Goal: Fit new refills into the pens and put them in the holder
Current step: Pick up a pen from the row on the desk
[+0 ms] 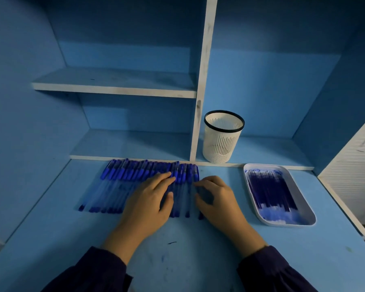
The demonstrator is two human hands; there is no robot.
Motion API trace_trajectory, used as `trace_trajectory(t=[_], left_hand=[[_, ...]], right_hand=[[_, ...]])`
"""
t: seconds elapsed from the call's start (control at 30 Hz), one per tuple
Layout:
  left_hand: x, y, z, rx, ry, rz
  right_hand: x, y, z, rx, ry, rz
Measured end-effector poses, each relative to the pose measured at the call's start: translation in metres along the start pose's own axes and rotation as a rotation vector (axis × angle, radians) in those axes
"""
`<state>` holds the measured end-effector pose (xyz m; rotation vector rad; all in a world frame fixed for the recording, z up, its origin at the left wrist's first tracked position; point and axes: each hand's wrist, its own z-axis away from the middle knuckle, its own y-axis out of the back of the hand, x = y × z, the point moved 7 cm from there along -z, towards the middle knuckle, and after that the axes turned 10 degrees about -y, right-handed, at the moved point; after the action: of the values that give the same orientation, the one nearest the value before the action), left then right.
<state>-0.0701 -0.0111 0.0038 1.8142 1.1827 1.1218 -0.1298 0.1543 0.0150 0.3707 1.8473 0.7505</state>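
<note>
A blue worktop (pixel 177 249) runs under blue shelves. The white holder (pixel 221 140) stands on the low shelf, far and just right of centre. You look to be at the start, choosing from the pens (pixel 122 175) lying side by side. Your left hand (pixel 150 203) rests flat on them, fingers straight. Your right hand (pixel 217 199) curls at the row's right end; whether it grips one cannot be told. Next, lift one pen clear and open it. Refills (pixel 270 190) wait in the tray (pixel 310 216), right.
</note>
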Motion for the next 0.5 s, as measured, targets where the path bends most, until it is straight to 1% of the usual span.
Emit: trace_trajectory(t=[0.17, 0.3, 0.37, 0.43, 0.5], left_hand=[[0.000, 0.000, -0.001, -0.016, -0.006, 0.002], [0.002, 0.001, 0.000, -0.015, 0.003, 0.002], [0.002, 0.001, 0.000, -0.020, 0.006, 0.003], [0.003, 0.001, 0.000, -0.024, 0.007, -0.001], [0.005, 0.003, 0.000, -0.023, -0.010, -0.036]], right_hand=[[0.001, 0.002, 0.001, 0.029, -0.034, 0.052], [0.005, 0.009, 0.000, 0.039, -0.105, 0.049], [0.010, 0.013, 0.001, 0.036, -0.178, 0.036], [0.018, 0.018, 0.001, 0.025, -0.289, -0.053], [0.024, 0.023, 0.003, 0.020, -0.390, -0.226]])
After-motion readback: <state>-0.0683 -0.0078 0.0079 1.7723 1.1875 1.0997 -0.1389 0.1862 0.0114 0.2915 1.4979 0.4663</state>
